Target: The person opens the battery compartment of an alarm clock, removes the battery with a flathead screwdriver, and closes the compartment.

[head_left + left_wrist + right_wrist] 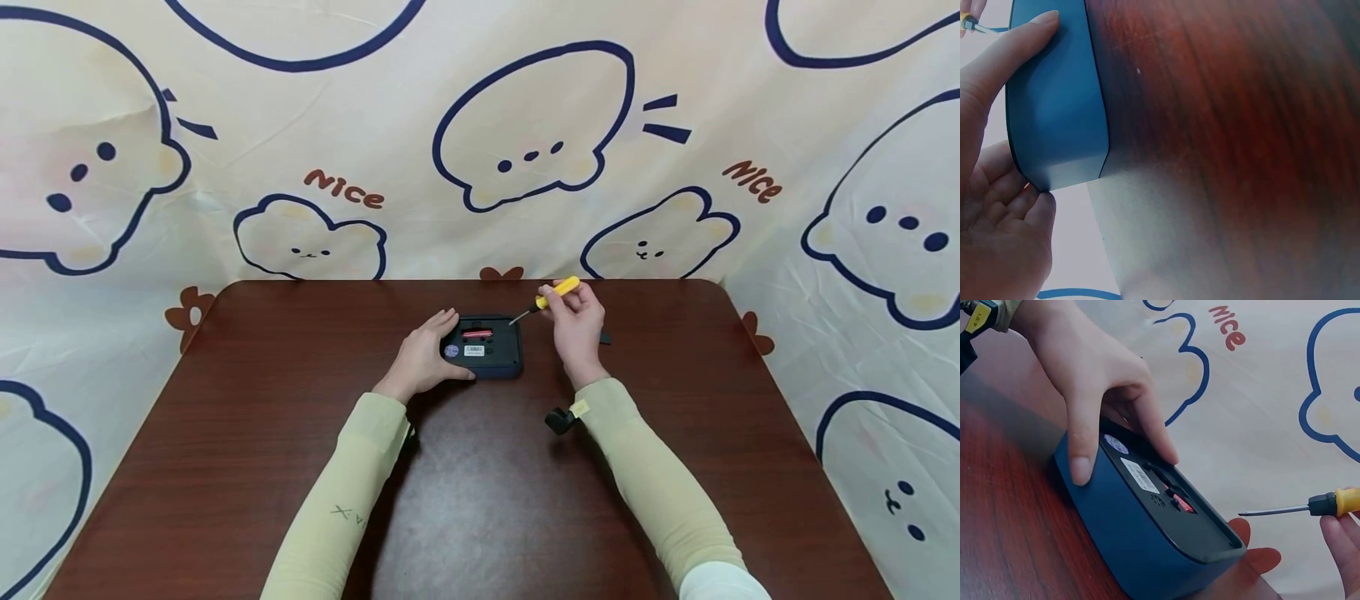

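A: Why's the left hand point(423, 357) gripping one end of that blue case point(497, 343), thumb near side, fingers far side?

B: Bracing it on the table point(465, 483), I reckon, recessed face up. The right hand point(577, 325) pinches the screwdriver point(558, 292) by its handle, tip near the far right corner, probably for a clear view.

Smooth blue plastic on this box point(1135, 531), softly satin, its black back point(1210, 534) duller, a paper-like label point(1139, 474) on it! The screwdriver point(1321, 505) shows shiny metal shaft point(1275, 510), yellow plastic handle point(1349, 501). Glossy wood-grained tabletop point(465, 517) gleams; creased cloth backdrop point(405, 125), matt knit-like sleeves point(330, 500).
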The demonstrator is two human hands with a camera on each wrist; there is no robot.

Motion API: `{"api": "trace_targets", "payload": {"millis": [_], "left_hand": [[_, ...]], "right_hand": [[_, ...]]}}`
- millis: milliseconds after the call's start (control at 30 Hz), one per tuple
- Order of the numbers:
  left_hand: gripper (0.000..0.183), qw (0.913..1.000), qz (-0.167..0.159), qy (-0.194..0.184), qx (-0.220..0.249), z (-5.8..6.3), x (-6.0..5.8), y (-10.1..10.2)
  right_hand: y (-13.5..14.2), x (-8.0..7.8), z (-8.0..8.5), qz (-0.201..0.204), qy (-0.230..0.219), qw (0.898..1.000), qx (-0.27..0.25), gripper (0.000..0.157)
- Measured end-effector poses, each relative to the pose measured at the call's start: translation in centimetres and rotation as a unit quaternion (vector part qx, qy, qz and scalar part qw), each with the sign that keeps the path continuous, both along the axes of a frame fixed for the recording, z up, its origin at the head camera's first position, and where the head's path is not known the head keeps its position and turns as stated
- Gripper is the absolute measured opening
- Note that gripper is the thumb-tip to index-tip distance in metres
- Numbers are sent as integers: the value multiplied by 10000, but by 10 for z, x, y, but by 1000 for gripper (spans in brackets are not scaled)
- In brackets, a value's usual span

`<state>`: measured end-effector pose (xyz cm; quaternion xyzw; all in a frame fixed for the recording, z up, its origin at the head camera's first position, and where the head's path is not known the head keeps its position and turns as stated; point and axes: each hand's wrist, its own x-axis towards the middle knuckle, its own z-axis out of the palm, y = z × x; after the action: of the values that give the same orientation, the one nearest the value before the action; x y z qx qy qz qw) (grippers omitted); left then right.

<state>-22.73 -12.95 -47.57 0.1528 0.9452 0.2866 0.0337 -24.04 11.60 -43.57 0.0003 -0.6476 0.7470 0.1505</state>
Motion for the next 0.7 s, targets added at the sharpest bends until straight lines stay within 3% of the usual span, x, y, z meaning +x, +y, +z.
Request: {"api": "trace_targets", "payload": {"millis": [233,500,700], "left_hand": [[107,10000,4,34,-2,1,0,1],[107,10000,-5,31,19,0,0,0],[107,10000,-2,19,24,-1,0,0]], "right_hand": [[7,3,5,-131,-157,9997,106,34],[21,-10,-13,-249,-153,9995,77,39],[31,-13,-18,-366,-192,9991,86,41]]}}
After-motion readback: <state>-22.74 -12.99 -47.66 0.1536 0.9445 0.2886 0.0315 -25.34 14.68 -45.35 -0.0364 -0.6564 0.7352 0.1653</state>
